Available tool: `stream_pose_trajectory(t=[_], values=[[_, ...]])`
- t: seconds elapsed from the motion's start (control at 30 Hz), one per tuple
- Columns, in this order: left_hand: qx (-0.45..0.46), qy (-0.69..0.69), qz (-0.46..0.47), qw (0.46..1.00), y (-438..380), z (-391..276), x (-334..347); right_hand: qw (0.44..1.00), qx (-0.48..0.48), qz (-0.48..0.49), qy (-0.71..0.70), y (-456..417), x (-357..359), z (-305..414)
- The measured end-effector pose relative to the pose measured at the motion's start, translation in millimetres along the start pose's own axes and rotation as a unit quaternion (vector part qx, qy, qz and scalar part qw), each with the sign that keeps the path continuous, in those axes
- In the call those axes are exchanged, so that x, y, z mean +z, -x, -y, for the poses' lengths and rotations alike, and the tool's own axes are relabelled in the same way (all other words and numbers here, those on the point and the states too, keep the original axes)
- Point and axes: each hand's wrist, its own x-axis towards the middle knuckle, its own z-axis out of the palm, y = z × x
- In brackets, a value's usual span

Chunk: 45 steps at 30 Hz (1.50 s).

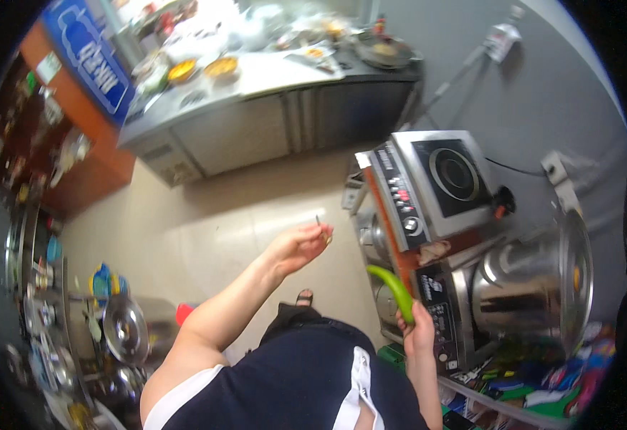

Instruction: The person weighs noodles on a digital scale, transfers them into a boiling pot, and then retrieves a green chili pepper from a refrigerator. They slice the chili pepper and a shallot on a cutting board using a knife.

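Note:
My right hand (418,328) is closed around the thick end of a long green pepper (398,291), whose tip points up and to the left beside the cooker stand. Over the tiled floor, my left hand (304,248) is stretched forward with its fingers pinched together. A small thin dark piece (318,220) sticks up from those fingertips, and something small and pale shows beside them; I cannot tell what either is. The two hands are apart.
An induction cooker (450,177) stands on a stand at the right, with a large steel pot (528,287) nearer me. Ahead is a steel counter (238,131) with yellow-filled bowls (221,67). Shelves of cookware and a lidded pot (126,329) line the left.

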Motion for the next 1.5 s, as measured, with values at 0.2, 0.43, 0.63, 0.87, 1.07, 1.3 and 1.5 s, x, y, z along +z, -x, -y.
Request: stream_pose_trajectory(t=[0.2, 0.43, 0.63, 0.87, 1.07, 1.3, 1.5], values=[[0.076, 0.076, 0.011, 0.994, -8, -72, -25, 0.995, 0.025, 0.095, 0.001, -94, 108, 20], [0.114, 0.179, -0.040, 0.976, -29, -119, -73, 0.974, 0.120, 0.175, -0.081, -187, 191, 34], [0.188, 0.181, -0.071, 0.963, -48, -131, -117, 0.957, 0.150, 0.242, -0.053, -273, 252, 52], [0.289, 0.308, -0.240, 0.874, -24, -151, -169, 0.898, 0.224, 0.375, 0.054, -341, 374, 51], [0.402, 0.422, -0.374, 0.721, 28, -154, -251, 0.844, 0.273, 0.430, 0.169, -367, 475, 22], [0.467, 0.537, -0.415, 0.567, 131, -193, -382, 0.833, 0.291, 0.423, 0.207, -357, 550, -40], [0.544, 0.530, -0.466, 0.454, 281, -308, -521, 0.868, 0.284, 0.335, 0.231, -329, 579, -95]])
